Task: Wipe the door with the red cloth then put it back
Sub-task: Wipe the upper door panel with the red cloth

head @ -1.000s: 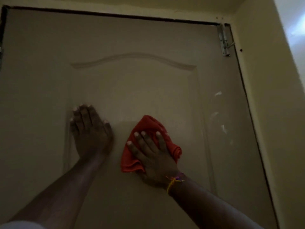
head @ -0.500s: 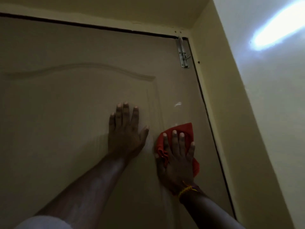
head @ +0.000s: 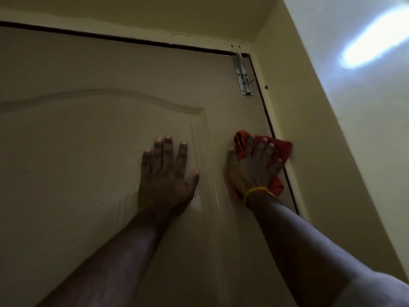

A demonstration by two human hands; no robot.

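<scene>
A beige panelled door [head: 93, 151] fills most of the head view. My right hand [head: 252, 171] presses the red cloth [head: 282, 149] flat against the door's right stile, right by the dark gap at the frame. The cloth bunches out above my fingers and below my wrist, which wears a yellow thread band. My left hand [head: 168, 173] lies flat on the raised panel's right edge with fingers spread, holding nothing.
A metal bolt latch [head: 243, 78] sits at the door's top right corner. The cream door frame and side wall [head: 321, 173] rise just right of the cloth. A bright light patch [head: 371, 47] glares on the upper right wall.
My right hand has slid the cloth rightward from the middle panel to the door's right edge. The left hand has shifted right along the panel as well.
</scene>
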